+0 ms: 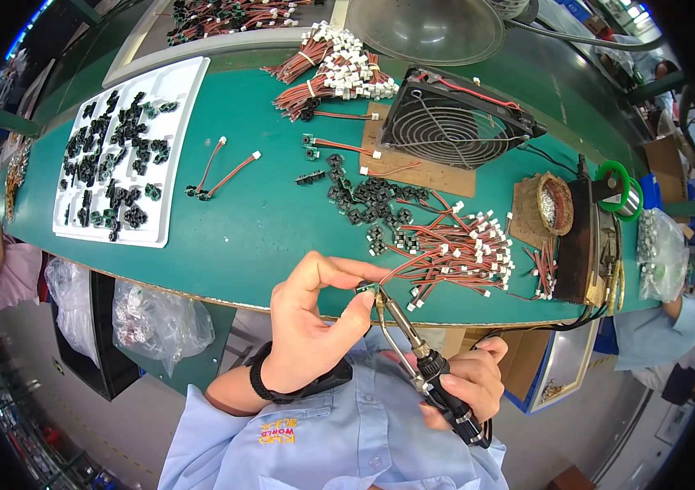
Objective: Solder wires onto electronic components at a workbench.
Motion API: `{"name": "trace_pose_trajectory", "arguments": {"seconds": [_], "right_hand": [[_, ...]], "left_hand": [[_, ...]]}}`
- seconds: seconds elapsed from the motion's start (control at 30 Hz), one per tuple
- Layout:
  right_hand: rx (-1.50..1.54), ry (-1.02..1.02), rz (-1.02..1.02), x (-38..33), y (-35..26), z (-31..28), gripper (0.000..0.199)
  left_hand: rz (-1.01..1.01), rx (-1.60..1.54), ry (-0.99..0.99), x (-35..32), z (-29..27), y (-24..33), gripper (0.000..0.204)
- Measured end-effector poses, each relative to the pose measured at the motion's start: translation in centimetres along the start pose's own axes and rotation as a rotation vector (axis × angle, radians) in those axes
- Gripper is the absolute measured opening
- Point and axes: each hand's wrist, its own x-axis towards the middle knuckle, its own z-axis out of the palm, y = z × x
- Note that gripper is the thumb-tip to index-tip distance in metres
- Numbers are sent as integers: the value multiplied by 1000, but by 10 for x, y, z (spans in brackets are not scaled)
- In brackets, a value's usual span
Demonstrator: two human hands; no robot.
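Between thumb and fingertips, my left hand point(305, 322) pinches a small black part with a green circuit board point(367, 287). A red-and-black wire lead point(406, 265) runs near it toward the wire pile; whether it is joined to the part I cannot tell. My right hand point(478, 382) is wrapped round the black grip of a soldering iron point(437, 371) with a metal solder-feed tube. The iron's tip meets or nearly touches the board. Beyond my hands lie loose black parts point(372, 196) and a heap of wire leads with white connectors point(470, 245).
A white tray point(176, 147) of black-and-green parts stands at left, with two finished-looking wired pieces point(221, 173) beside it. Farther back are bundled leads point(339, 69) and a black fan point(461, 122). At right are a woven basket point(555, 204), an iron stand point(582, 237) and a green solder spool point(629, 192).
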Motion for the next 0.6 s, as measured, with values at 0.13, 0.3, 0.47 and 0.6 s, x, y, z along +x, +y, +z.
{"name": "trace_pose_trajectory", "arguments": {"seconds": [0.13,0.3,0.47,0.6], "right_hand": [[7,0,1,0,0,0,47],[7,30,-4,-3,0,1,48],[10,26,-6,-3,1,0,48],[13,20,2,-4,1,-1,47]], "left_hand": [[-6,-9,1,-1,0,0,16],[-5,-20,-16,0,1,2,15],[2,-14,-24,-1,1,0,15],[-10,-28,-24,-1,2,1,15]]}}
